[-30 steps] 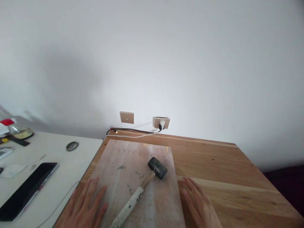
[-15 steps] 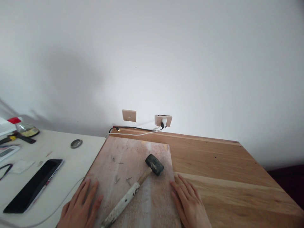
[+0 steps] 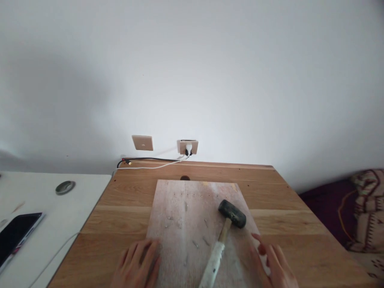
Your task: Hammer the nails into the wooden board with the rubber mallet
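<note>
A pale worn wooden board [image 3: 183, 192] lies on a wooden table [image 3: 279, 212]. On the board rests a mallet [image 3: 225, 230] with a black head and a paint-stained white handle, and several small nails [image 3: 198, 232] are scattered around it. My left hand [image 3: 138, 266] lies flat with fingers spread at the board's near left edge. My right hand [image 3: 274, 268] rests open against the board's near right edge, close to the mallet's handle. Neither hand holds anything.
A white desk [image 3: 45, 200] adjoins the table on the left, with a dark tablet [image 3: 13, 236], a white cable [image 3: 60, 252] and a small round metal thing [image 3: 65, 187]. Wall sockets [image 3: 188, 147] with cables sit behind the table. A patterned cushion [image 3: 369, 208] lies at the right.
The board with the mallet and nails has slid right, away from the table's left edge toward its middle, with both hands along its sides. The view has turned right.
</note>
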`<state>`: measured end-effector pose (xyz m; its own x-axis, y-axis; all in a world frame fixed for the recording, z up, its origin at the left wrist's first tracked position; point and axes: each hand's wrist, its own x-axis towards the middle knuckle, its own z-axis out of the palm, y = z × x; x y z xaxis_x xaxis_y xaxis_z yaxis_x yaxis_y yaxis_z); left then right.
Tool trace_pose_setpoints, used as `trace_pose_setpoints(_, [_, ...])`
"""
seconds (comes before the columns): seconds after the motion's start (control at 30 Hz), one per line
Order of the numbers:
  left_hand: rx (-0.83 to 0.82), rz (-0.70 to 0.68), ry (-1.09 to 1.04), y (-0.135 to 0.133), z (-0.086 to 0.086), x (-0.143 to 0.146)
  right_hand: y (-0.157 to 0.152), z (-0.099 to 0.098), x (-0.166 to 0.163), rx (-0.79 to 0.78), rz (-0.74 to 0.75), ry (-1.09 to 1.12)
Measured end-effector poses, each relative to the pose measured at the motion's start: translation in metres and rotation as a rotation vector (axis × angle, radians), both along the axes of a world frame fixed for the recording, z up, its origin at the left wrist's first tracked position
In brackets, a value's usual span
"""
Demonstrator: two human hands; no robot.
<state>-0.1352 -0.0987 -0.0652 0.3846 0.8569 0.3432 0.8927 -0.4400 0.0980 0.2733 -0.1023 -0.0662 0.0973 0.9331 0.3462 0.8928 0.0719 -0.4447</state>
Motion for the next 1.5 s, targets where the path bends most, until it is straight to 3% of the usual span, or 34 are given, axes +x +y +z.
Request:
trace_pose_setpoints(0.13, [0.019, -0.056, -0.041, 0.035, 0.016, 0.033, -0.01, -0.008, -0.054, -0.258, -0.013, 0.124])
trace_pose_setpoints(0.3, [-0.149, -0.116, -0.036, 0.066, 0.024, 0.059, 0.006, -0.008, -0.089, -0.288, 0.098, 0.258])
trace_pose_setpoints(0.5, [-0.237, -0.18, -0.029, 0.074, 0.029, 0.059, 0.013, 0.016, -0.087, -0.399, 0.049, 0.485])
trace_pose_setpoints(0.67, [-0.282, -0.157, -0.007, 0.077, 0.033, 0.056, -0.005, 0.04, -0.07, -0.52, -0.147, 1.122])
trace_pose_setpoints(0.73, [-0.283, -0.147, 0.012, 0.078, 0.03, 0.054, -0.012, 0.045, -0.052, -0.532, -0.171, 1.257])
trace_pose_setpoints(0.87, [-0.298, -0.152, -0.091, 0.086, 0.031, 0.055, -0.022, 0.042, -0.021, -0.69, -0.228, 1.197])
trace_pose_setpoints(0.97, [-0.374, -0.19, -0.232, 0.105, 0.046, 0.073, -0.023, 0.036, -0.018, -0.571, -0.27, 1.067])
trace_pose_setpoints(1.1, [-0.403, -0.305, -0.337, 0.146, 0.059, 0.123, -0.015, 0.033, -0.024, -0.395, -0.283, 0.81])
trace_pose_setpoints(1.3, [-0.439, -0.481, -0.327, 0.199, 0.044, 0.203, -0.009, 0.025, -0.018, -0.413, -0.301, 0.641])
trace_pose_setpoints(1.5, [-0.448, -0.545, -0.262, 0.214, 0.032, 0.231, -0.01, 0.019, -0.017, -0.368, -0.269, 0.541])
